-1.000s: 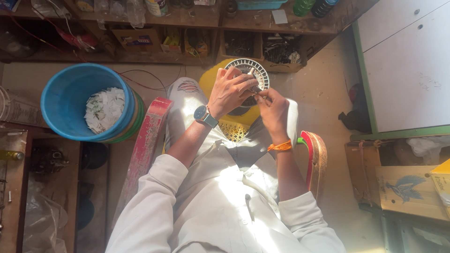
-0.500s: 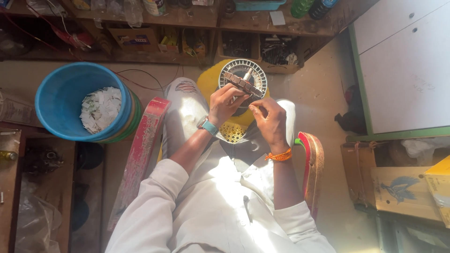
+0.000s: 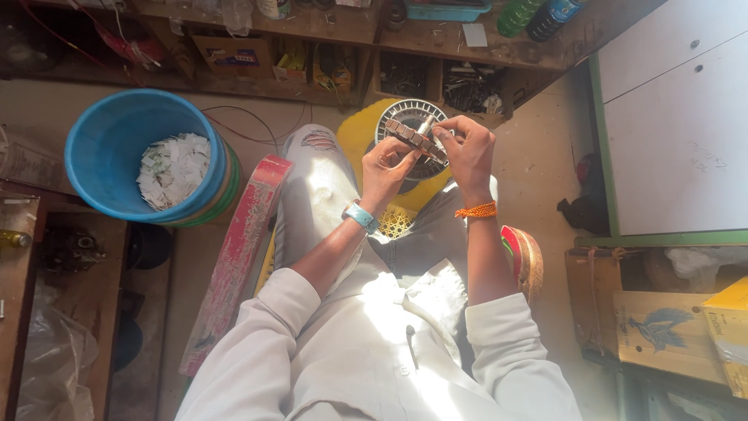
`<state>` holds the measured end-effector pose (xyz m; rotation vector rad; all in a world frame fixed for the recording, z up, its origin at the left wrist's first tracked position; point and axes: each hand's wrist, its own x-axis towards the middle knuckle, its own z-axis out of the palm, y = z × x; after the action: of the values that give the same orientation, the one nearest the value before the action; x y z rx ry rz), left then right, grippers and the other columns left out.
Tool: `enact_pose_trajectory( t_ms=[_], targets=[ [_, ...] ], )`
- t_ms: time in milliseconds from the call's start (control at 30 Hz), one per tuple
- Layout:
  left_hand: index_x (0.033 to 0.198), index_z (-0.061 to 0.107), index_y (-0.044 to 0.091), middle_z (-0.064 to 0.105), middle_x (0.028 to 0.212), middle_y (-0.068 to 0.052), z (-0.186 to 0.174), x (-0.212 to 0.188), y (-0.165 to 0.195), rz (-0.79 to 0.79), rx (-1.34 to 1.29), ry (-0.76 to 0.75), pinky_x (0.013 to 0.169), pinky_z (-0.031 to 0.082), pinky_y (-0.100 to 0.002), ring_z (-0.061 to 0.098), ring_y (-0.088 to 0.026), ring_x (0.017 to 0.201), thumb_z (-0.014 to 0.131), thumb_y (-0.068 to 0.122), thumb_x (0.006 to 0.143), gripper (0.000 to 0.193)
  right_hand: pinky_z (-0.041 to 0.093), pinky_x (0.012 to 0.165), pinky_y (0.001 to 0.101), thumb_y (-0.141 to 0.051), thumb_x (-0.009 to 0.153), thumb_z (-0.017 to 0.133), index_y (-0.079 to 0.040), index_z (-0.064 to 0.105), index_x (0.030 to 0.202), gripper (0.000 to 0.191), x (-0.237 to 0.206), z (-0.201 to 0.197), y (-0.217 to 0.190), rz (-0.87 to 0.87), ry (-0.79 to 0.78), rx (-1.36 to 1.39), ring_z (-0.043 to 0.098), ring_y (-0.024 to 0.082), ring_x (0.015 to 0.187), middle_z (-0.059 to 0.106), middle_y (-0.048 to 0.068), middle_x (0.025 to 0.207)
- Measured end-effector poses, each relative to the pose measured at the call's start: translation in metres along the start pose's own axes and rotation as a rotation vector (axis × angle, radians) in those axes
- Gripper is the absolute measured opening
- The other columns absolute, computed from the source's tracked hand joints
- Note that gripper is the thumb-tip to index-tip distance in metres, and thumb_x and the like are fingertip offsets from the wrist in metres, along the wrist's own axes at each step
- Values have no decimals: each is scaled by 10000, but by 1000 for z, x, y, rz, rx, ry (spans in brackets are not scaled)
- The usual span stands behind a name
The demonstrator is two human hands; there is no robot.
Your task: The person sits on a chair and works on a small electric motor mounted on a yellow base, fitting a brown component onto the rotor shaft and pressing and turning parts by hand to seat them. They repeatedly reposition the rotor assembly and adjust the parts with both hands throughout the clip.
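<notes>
hands first: i see both raised over the lap, meeting on a round slotted metal disc (image 3: pixel 411 129), a ring of thin teeth around a dark middle, held tilted on edge so part of its face shows behind the fingers. left hand (image 3: pixel 387 168) pinches the near rim from below, fingers curled up onto a row of small brownish blocks (image 3: pixel 414 138) that runs along the edge. right hand (image 3: pixel 466 148) grips the far side of the same disc, thumb and fingers closed over the rim next to a short shiny shaft (image 3: pixel 426 125) that sticks out by the blocks. so both are grasping the disc, neither is loose.

i make out a teal watch (image 3: pixel 361 216) on the left wrist and an orange thread band (image 3: pixel 477 210) on the right. under the disc sits a yellow plastic stool (image 3: pixel 366 136), partly hidden by the knees in pale jeans.

off to the left, well apart from the hands, a blue bucket (image 3: pixel 117 129) holds white paper scraps (image 3: pixel 174 168). a red painted plank (image 3: pixel 238 257) leans beside the left leg. a wooden shelf (image 3: pixel 335 31) full of clutter runs along the top.
</notes>
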<state>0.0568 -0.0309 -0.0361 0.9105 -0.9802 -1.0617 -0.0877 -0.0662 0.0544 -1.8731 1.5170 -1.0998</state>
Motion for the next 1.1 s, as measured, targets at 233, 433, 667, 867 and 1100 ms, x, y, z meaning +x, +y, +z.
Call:
enact_pose_trajectory(
  t_ms=[233, 433, 667, 867, 1100],
  targets=[
    [1011, 725, 135, 688, 934, 20, 0, 2, 16, 222, 511, 42, 690, 520, -260, 638, -111, 737, 813, 132, 900, 142, 450, 557, 226, -136, 867, 806, -29, 790, 940, 130, 4, 3, 22, 131, 27, -28, 562, 25, 597, 658, -10, 670],
    [1243, 730, 194, 677, 1217, 69, -10, 20, 37, 845, 994, -188, 1023, 398, -396, 559, -191, 1165, 820, 335, 813, 462, 309, 505, 211, -128, 891, 774, 2, 769, 942, 140, -18, -9, 18, 251, 20, 120, 393, -18, 572, 486, -106, 623],
    [1094, 751, 240, 725, 1128, 128, -14, 48, 44, 781, 1014, -421, 914, 400, -369, 585, -122, 1027, 838, 382, 823, 318, 271, 502, 207, -121, 937, 746, 17, 737, 971, 143, -40, -26, -1, 251, -12, 191, 360, -24, 566, 445, -126, 616],
    [1051, 769, 248, 743, 1101, 120, -13, 48, 45, 760, 1013, -427, 897, 394, -369, 590, -126, 1006, 851, 389, 800, 299, 257, 476, 222, -137, 914, 769, -10, 745, 957, 137, -56, -4, 3, 310, -12, 108, 340, -14, 547, 422, -103, 592],
    [1201, 748, 237, 697, 1175, 64, -21, 37, 35, 935, 1050, -339, 975, 390, -374, 561, -176, 1112, 841, 325, 815, 406, 408, 517, 231, -108, 937, 752, -8, 713, 1012, 131, -70, 24, 16, 101, 105, 82, 534, 6, 587, 641, -50, 665]
  ],
)
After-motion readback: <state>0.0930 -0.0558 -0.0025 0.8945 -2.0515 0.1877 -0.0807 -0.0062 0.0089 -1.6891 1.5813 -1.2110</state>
